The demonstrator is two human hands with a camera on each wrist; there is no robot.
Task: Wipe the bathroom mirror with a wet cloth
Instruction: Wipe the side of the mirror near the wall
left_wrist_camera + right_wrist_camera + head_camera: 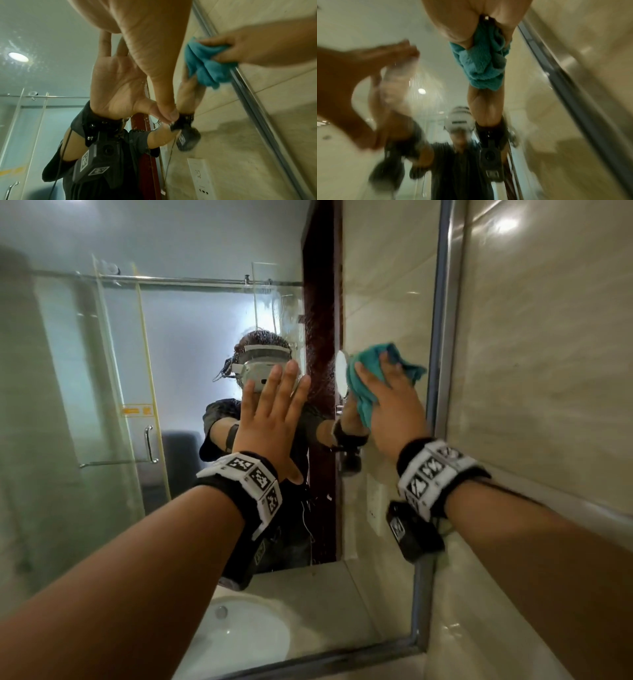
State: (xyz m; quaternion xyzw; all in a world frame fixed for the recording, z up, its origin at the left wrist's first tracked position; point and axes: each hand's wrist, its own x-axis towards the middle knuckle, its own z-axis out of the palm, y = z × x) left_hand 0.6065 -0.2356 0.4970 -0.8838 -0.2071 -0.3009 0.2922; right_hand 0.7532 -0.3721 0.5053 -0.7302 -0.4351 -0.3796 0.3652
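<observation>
The mirror [178, 344] fills the wall ahead, framed in grey metal [442, 344]. My right hand [394, 395] grips a bunched teal cloth [368, 371] and presses it on the glass close to the right frame edge; the same cloth [205, 63] [481, 65] shows in both wrist views. My left hand [274, 412] lies flat on the glass left of the cloth, fingers straight and spread, holding nothing. In the left wrist view the left hand [150, 47] touches its own reflection. Water specks dot the glass near the middle.
A beige tiled wall [548, 371] runs along the right of the mirror frame. Below the mirror lie a pale countertop [479, 638] and a white basin [239, 638], seen as reflection. The glass also reflects a shower door and me.
</observation>
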